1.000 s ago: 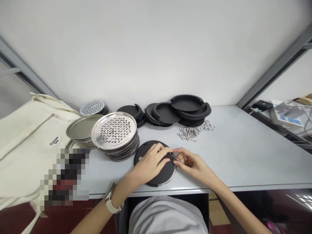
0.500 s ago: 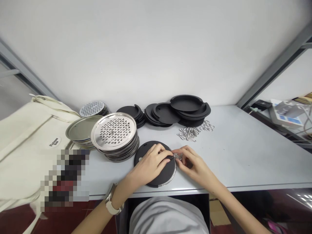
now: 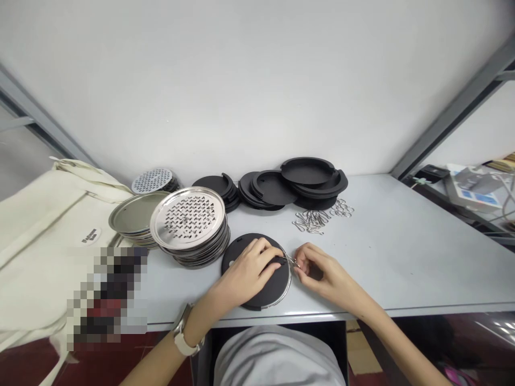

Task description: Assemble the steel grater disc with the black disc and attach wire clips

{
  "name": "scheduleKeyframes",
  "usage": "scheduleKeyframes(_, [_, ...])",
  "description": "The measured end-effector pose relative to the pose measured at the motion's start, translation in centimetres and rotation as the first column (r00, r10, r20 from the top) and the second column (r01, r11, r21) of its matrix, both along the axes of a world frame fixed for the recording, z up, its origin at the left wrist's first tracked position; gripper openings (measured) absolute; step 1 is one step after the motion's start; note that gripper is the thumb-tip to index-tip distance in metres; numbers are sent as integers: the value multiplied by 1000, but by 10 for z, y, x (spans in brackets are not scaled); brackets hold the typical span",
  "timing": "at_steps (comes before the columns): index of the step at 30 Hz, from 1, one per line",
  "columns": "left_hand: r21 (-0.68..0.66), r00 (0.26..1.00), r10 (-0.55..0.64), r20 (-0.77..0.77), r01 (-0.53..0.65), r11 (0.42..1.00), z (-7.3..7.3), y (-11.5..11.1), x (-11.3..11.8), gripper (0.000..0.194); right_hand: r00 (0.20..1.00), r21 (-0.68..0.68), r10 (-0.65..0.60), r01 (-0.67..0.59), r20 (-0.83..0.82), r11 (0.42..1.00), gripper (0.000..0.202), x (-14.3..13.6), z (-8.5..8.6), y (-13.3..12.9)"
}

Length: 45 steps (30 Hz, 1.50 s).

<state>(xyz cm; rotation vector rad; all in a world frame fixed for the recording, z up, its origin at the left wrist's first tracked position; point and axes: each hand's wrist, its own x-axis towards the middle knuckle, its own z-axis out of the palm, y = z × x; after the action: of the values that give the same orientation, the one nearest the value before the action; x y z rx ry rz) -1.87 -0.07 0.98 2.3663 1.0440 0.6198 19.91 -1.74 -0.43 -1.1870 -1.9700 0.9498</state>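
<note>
A round black disc (image 3: 251, 300) with a metal rim along its right side lies flat near the table's front edge. My left hand (image 3: 251, 271) rests across it, fingers bent and closed at its right edge, pressing there. Just to the right, my right hand (image 3: 317, 271) pinches a small silver wire hook (image 3: 293, 261), which reaches to the disc's edge by my left fingertips. Whether the hook passes through a hole there I cannot tell, since the fingers cover that spot.
Perforated metal grater discs (image 3: 189, 220) are stacked left of the black disc, beside plain metal discs (image 3: 137, 214). Black round holders (image 3: 277, 187) stand along the wall. Loose wire hooks (image 3: 311, 220) and metal rings (image 3: 341, 208) lie before them. A cream bag (image 3: 44, 230) covers the left side.
My right hand has drawn slightly right, away from the left fingertips, and more of the wire hook shows between the hands. The left hand and the black disc have stayed in place.
</note>
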Motion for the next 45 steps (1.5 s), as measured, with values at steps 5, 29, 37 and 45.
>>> scheduleKeyframes(5, [17,1000,3,0,-3,1000,-1,0,0,17,999,2,-33,33,33,999,30,3,-1,1])
scheduleKeyframes(29, [47,999,-39,-34,40,998,4,0,0,26,999,-74,-32,32,4,997,25,-12,-2,-4])
scheduleKeyframes(37, [66,997,-35,-66,39,997,2,0,0,26,999,-100,-39,39,0,994,23,-19,-5,-4])
scheduleKeyframes(45, [72,998,-34,-55,38,997,1,0,0,27,999,-118,-50,50,0,992,17,-19,-6,-2])
